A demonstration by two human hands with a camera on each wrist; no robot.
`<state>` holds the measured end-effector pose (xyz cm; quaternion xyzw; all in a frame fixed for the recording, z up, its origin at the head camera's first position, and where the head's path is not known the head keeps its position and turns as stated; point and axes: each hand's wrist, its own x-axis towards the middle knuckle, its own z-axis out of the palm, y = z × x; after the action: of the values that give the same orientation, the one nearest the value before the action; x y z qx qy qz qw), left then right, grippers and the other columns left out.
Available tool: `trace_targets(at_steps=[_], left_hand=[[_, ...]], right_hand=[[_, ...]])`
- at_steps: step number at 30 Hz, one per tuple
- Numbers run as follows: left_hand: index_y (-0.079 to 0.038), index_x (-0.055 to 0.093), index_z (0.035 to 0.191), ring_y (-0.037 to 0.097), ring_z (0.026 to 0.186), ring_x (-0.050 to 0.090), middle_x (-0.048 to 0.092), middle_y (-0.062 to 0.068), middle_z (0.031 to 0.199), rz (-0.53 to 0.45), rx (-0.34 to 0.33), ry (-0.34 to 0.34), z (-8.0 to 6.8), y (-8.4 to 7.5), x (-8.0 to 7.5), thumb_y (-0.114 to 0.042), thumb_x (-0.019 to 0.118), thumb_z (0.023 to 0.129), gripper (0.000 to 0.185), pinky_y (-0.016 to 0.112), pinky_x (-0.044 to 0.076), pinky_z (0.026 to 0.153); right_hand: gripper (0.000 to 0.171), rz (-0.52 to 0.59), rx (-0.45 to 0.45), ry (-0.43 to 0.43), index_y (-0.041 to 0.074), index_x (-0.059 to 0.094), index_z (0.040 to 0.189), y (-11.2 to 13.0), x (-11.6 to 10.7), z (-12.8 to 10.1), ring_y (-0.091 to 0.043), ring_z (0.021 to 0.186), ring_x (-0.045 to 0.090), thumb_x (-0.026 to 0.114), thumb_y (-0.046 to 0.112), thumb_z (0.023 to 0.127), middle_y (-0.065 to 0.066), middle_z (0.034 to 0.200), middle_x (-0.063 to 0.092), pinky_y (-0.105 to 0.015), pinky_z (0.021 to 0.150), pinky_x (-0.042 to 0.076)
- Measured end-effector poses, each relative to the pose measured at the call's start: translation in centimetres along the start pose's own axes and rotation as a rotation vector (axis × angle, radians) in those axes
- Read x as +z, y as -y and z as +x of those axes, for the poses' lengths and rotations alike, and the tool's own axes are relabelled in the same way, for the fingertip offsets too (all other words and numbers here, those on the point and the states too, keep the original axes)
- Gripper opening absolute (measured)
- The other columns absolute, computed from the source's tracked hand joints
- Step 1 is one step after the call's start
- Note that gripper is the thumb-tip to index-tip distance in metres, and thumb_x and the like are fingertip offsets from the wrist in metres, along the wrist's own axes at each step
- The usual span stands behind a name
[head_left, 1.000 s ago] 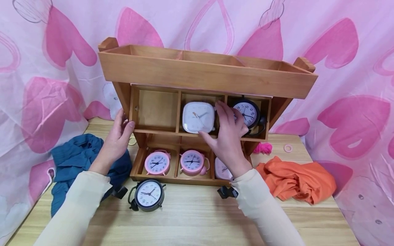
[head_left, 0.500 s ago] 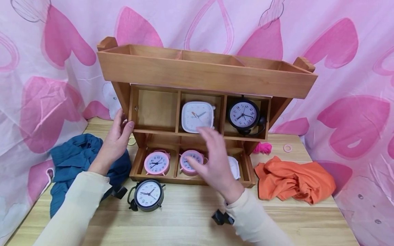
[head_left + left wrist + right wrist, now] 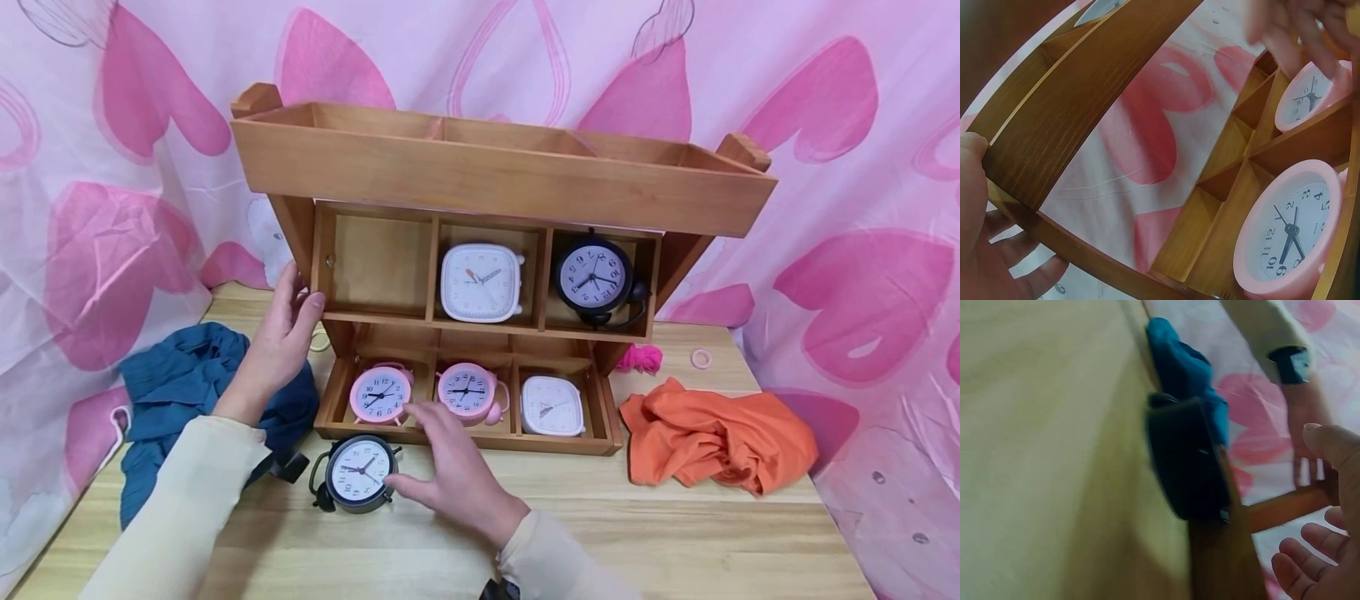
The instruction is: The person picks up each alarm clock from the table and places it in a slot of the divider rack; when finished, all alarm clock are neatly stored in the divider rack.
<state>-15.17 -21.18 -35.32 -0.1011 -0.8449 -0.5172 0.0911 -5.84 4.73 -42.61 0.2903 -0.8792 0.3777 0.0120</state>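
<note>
The right hand point(image 3: 450, 479) hovers with fingers spread and relaxed, holding nothing, its fingertips at the right edge of the black clock point(image 3: 358, 472) that stands on the counter point(image 3: 675, 533) just in front of the wooden shelf point(image 3: 495, 179). The left hand point(image 3: 281, 337) rests flat-fingered against the shelf's left side panel, thumb at the front edge, bracing it rather than gripping.

The black clock stands upright on small feet, so a sideways nudge from the spread fingers could tip it onto its face or roll it toward the blue cloth point(image 3: 180, 392). The shelf looks top-heavy with its wide upper tray; if the bracing hand slips, it could rock and shake the clocks in its compartments.

No brand or label is readable; the only writing is the numerals on the dials.
</note>
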Motion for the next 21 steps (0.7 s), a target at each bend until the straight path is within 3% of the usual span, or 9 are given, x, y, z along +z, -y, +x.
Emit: trace_targets(at_steps=[11,17,21], left_hand=[[-0.034,0.003,0.158,0.037,0.149,0.023,0.018,0.009,0.163,-0.007,0.003,0.006,0.1,0.0,-0.1,-0.033,0.041,0.106,0.064,0.060,0.031,0.110],[-0.032,0.004,0.158,0.038,0.148,0.025,0.019,0.011,0.162,-0.020,0.017,0.008,0.2,0.0,-0.1,-0.030,0.041,0.106,0.064,0.060,0.032,0.109],[-0.033,0.004,0.158,0.037,0.148,0.025,0.020,0.009,0.162,-0.026,0.015,0.008,0.2,0.0,0.0,-0.031,0.041,0.106,0.064,0.060,0.032,0.110]], right_hand=[[0.090,-0.086,-0.082,0.053,0.015,0.037,0.151,0.3,3.1,-0.5,-0.014,0.133,0.044,0.078,0.051,0.079,0.001,0.147,0.046,-0.035,0.112,0.041],[0.099,-0.219,-0.085,0.114,0.014,0.034,0.152,0.7,4.5,-0.4,-0.016,0.134,0.042,0.078,0.058,0.075,-0.001,0.148,0.043,-0.036,0.113,0.039],[0.102,-0.287,-0.080,0.108,0.015,0.033,0.152,0.9,5.1,-0.3,-0.014,0.127,0.043,0.079,0.060,0.073,0.001,0.144,0.042,-0.032,0.107,0.041]])
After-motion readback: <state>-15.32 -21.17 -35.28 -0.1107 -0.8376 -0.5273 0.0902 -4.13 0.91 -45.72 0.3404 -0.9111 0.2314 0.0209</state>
